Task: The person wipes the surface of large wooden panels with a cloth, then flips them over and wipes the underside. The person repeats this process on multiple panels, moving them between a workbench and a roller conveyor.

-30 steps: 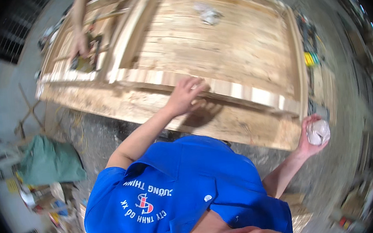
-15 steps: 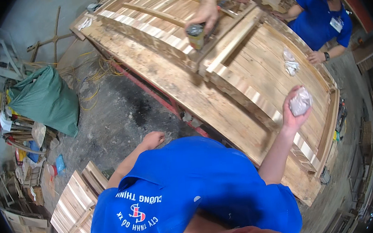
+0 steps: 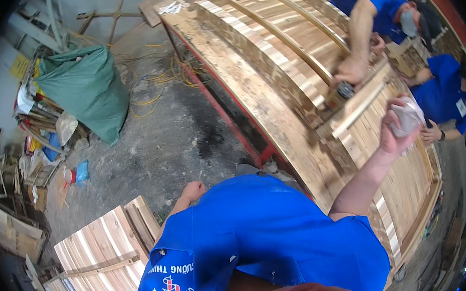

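In my right hand [image 3: 395,131] is a small clear plastic bag [image 3: 407,117] with pale pinkish contents. The fingers are wrapped round it, above the wooden panel [image 3: 403,186] on the workbench. My left hand [image 3: 194,191] hangs low beside my body over the floor. Its fingers are curled in, and nothing shows in them. Across the bench, a co-worker's hand [image 3: 353,70] grips a dark-ended tool [image 3: 344,89] at the joint between two framed wooden panels. A second co-worker's hand [image 3: 430,132] rests near the panel's far edge.
The wooden bench [image 3: 226,71] has a red metal frame [image 3: 224,110]. A slatted panel [image 3: 269,48] lies on its far part. At left stand a green sack [image 3: 87,92] and scrap wood. Yellow cables [image 3: 180,75] trail across the floor. Slatted boards [image 3: 97,240] lie at lower left.
My view has turned, so the bench sits further right. My right hand still holds the bag, now nearer the second co-worker. The first co-worker leans further over the bench with the tool.
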Demonstrator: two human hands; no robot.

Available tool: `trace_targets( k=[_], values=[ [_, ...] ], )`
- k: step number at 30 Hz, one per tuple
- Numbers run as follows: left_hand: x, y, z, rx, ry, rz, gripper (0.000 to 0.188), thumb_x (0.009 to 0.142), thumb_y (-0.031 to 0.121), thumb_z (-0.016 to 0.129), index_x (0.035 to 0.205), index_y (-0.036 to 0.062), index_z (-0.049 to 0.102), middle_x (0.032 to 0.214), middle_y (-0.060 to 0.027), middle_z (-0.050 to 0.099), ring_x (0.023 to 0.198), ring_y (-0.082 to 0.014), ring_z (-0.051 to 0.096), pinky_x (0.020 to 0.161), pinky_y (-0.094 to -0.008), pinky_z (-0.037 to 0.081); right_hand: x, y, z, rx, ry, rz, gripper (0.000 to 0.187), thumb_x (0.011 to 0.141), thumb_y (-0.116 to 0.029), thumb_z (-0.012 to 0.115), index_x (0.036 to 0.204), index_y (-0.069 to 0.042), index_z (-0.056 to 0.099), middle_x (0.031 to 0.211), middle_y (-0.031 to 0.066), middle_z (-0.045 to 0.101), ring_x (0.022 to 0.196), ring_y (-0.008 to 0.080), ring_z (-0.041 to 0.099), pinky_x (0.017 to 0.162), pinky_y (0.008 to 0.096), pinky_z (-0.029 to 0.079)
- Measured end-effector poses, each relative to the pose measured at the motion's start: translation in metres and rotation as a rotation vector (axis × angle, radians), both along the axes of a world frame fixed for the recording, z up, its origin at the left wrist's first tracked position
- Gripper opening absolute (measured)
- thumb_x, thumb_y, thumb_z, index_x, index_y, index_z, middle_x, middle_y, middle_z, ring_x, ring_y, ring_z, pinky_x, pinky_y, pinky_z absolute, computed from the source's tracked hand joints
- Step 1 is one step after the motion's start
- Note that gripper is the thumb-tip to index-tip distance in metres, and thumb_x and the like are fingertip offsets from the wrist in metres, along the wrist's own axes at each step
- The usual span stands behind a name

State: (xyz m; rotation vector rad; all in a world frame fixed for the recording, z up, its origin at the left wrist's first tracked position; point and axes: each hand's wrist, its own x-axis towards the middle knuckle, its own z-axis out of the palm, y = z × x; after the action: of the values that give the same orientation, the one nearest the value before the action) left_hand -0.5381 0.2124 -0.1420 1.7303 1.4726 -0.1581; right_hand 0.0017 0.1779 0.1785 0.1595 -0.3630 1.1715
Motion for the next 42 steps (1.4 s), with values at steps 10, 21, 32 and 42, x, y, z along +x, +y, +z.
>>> trace_targets(
  k=[10, 21, 32, 42],
  values=[
    [-0.027, 0.199, 0.024, 0.261, -0.215, 0.059, 0.02, 0.081, 0.023, 0.066, 0.087, 0.004, 0.061, 0.079, -0.0126, 0.065, 0.076, -0.0262, 0.064, 0.07, -0.0368, 0.05, -0.069, 0.139, 0.009, 0.128, -0.069, -0.069, 0.033, 0.075, -0.021, 0.071, 0.103, -0.011, 0.057, 0.112, 0.0062, 0.041, 0.108, 0.0232, 0.042, 0.054, 0.0272, 0.043],
    [-0.059, 0.368, 0.038, -0.01, -0.142, 0.065, 0.023, 0.083, 0.026, 0.064, 0.09, 0.0042, 0.064, 0.085, -0.0129, 0.068, 0.078, -0.0255, 0.066, 0.071, -0.0381, 0.051, -0.068, 0.267, -0.041, -0.176, 0.129, -0.221, 0.04, 0.093, -0.026, 0.055, 0.129, -0.01, 0.051, 0.135, 0.014, 0.047, 0.127, 0.0348, 0.039, 0.079, 0.0434, 0.053],
    [-0.022, 0.697, 0.072, 0.609, -0.43, 0.14, 0.015, 0.085, 0.019, 0.064, 0.09, 0.005, 0.062, 0.07, -0.0073, 0.062, 0.065, -0.0155, 0.058, 0.064, -0.0301, 0.047, -0.126, 0.38, -0.07, -0.413, 0.009, -0.431, 0.061, 0.093, -0.044, 0.054, 0.129, 0.004, 0.044, 0.12, 0.0157, 0.055, 0.112, 0.0309, 0.05, 0.052, 0.0262, 0.047],
    [0.013, 0.928, 0.089, 0.692, -0.46, -0.415, 0.012, 0.084, 0.02, 0.065, 0.082, 0.0074, 0.064, 0.062, -0.0106, 0.059, 0.059, -0.0275, 0.061, 0.055, -0.0375, 0.047, -0.143, 0.593, -0.034, -0.582, -0.149, -0.666, 0.048, 0.093, -0.05, 0.052, 0.117, -0.009, 0.056, 0.112, 0.011, 0.063, 0.102, 0.0284, 0.059, 0.047, 0.027, 0.05]
  ],
)
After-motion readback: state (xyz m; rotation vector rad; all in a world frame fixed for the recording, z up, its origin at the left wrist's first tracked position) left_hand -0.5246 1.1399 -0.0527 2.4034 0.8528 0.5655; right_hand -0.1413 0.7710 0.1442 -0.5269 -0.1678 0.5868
